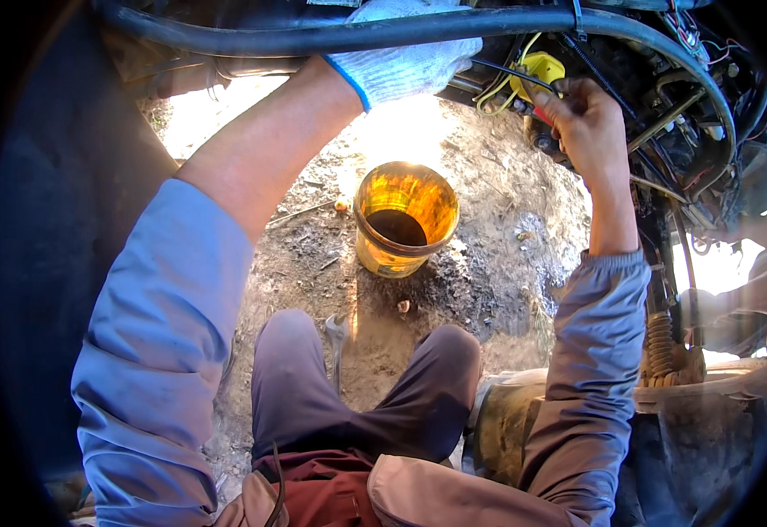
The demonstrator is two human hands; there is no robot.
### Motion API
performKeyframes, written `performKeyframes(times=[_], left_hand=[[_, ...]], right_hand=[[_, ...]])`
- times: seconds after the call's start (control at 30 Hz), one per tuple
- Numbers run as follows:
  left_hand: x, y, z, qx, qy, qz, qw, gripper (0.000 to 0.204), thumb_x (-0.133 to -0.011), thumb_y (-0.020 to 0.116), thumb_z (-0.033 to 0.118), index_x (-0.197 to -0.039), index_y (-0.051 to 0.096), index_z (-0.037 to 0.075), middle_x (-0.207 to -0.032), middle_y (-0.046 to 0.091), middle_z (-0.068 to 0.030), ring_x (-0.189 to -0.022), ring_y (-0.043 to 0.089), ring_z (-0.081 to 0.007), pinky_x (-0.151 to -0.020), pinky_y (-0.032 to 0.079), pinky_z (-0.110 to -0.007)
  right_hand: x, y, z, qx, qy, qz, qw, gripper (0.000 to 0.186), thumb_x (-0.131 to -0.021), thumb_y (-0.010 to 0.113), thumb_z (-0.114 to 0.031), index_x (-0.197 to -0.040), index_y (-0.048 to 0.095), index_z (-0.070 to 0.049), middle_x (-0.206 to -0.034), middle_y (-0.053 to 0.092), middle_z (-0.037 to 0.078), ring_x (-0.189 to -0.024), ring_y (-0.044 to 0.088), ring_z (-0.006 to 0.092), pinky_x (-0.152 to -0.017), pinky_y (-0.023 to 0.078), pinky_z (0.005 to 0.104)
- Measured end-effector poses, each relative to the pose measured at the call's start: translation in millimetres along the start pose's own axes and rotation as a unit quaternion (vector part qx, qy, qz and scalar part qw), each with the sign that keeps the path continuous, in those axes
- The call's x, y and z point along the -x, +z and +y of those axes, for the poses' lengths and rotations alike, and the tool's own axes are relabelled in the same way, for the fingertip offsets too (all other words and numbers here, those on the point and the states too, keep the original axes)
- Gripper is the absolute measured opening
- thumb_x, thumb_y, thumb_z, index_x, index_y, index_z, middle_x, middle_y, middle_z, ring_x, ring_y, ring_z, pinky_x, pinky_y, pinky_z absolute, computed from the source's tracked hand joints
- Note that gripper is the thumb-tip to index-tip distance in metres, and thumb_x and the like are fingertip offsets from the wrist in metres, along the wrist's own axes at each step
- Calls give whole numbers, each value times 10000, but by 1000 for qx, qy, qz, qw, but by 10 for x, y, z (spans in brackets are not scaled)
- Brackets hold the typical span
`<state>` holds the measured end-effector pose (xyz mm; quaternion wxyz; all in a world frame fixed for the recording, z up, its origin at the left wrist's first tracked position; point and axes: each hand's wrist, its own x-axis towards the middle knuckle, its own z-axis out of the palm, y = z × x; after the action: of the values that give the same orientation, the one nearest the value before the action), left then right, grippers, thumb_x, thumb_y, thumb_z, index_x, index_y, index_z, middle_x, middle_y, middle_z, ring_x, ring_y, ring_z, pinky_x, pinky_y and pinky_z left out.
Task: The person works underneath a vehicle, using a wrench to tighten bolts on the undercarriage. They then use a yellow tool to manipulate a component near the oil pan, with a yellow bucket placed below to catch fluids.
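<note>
My left hand (401,70), in a white knit glove with a blue cuff, reaches up around a thick black hose (269,33) at the top, its fingers curled and partly hidden; what they hold is unclear. A thin black line (506,68) runs from beside it toward my right hand (583,119). That bare hand pinches the line just by a yellow plastic part (541,72), with something red (540,114) under its thumb. Thin yellow lines loop beside them.
An open oil-stained bucket (405,220) stands on littered dirt below. A wrench (336,338) lies between my knees. A dark panel (58,263) borders the left; wiring, hoses and metal parts crowd the right, above a rounded metal housing (502,417).
</note>
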<state>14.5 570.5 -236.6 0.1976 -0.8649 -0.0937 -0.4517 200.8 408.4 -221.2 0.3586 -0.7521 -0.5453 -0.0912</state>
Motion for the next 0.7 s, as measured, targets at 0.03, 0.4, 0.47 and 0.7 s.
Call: performKeyframes(times=[0.03,0.4,0.47,0.7], left_hand=[[9,3,-23,-5,1,0,1000,117,-894,490,228,-794,543,198,-749,504,-45,-752,521,-212,-657,420,-357],[60,-18,-59,37,57,-12,998,143,-926,476,246,-790,516,223,-779,476,-22,-772,501,-200,-699,411,-347],[76,-40,-60,4,64,-11,998,148,-929,474,242,-787,514,227,-779,473,-20,-778,499,-197,-708,410,-344],[19,-17,-24,114,9,-29,993,127,-901,507,233,-776,527,218,-751,470,-27,-753,499,-196,-695,415,-346]], right_hand=[[-7,24,58,-3,-3,2,1000,254,-871,701,-161,-1015,671,46,-718,676,76,-557,575,98,-527,458,252],[-161,33,198,-80,6,0,997,286,-916,654,-265,-904,706,15,-677,675,92,-595,613,139,-561,458,288],[-274,33,145,-100,63,-29,993,373,-915,634,-357,-859,719,3,-634,634,83,-563,580,146,-570,440,322],[-604,-102,153,-127,189,-192,955,399,-956,598,-318,-747,644,19,-525,502,24,-442,449,131,-431,323,306]])
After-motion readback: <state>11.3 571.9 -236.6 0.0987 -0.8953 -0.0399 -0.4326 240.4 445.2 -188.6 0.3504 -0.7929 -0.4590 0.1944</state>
